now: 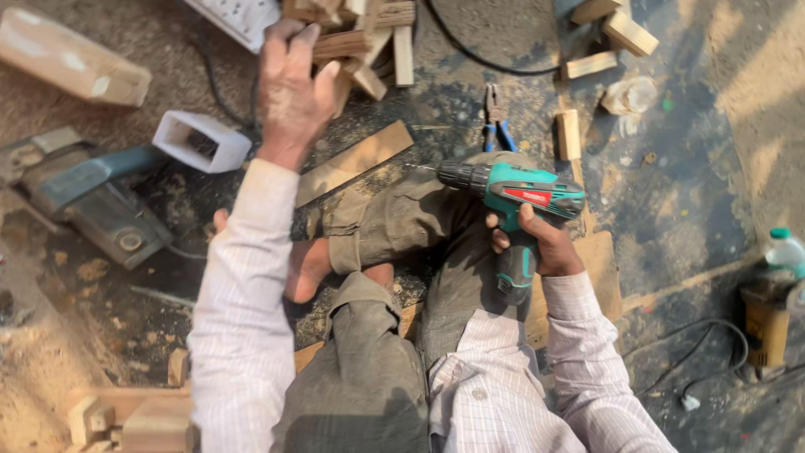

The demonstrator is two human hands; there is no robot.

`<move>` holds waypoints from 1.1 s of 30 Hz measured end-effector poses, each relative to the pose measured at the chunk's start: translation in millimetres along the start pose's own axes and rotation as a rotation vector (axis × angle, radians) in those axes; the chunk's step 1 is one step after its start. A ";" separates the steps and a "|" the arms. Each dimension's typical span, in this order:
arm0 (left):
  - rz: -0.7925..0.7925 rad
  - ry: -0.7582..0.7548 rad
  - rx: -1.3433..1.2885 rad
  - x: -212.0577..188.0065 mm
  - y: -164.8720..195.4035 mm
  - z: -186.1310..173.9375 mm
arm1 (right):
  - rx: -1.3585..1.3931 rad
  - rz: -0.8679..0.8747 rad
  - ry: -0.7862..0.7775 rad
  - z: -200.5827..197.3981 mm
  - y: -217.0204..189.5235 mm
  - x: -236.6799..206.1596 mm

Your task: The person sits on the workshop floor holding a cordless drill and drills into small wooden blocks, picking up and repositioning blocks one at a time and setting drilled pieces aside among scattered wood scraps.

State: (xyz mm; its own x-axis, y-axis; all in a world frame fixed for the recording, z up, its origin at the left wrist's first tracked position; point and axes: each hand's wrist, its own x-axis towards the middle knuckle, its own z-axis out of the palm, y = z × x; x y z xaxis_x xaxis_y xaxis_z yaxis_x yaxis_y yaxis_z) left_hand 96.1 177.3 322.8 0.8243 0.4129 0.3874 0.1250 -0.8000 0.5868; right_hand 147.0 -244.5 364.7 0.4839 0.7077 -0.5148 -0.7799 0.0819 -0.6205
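Sawdust and offcuts cover the dirty floor where I sit cross-legged. Right hand [537, 243] is wrapped tight round the grip of the teal cordless drill [511, 197], resting on my knee; its long axis lies level, bit pointing left toward the flat wooden slat [356, 161]. Left hand [293, 84] reaches far forward, fingers closing on a small wood block [340, 46] in the pile, so I judge I'm fetching a piece; next it needs drawing back near the bit
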 end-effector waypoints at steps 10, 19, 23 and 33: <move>0.382 -0.653 0.158 91.0 117.4 -52.1 | 0.208 -0.057 0.001 -22.0 10.9 9.0; 0.162 -0.959 0.191 132.6 187.8 155.3 | 0.155 -0.054 0.039 -25.1 14.6 15.9; 0.066 -0.935 0.056 105.4 207.4 265.2 | 0.168 -0.015 0.040 -35.5 22.8 14.7; 0.326 -0.669 0.137 74.1 215.9 357.1 | 0.187 0.004 0.009 -44.2 29.8 24.4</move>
State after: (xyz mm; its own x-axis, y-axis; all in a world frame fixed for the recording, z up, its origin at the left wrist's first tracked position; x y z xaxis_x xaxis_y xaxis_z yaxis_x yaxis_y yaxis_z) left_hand 381.4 -120.2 224.3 0.9851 -0.1717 -0.0134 -0.1515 -0.9012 0.4060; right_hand 153.0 -255.8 307.5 0.4836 0.7023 -0.5224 -0.8416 0.2091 -0.4979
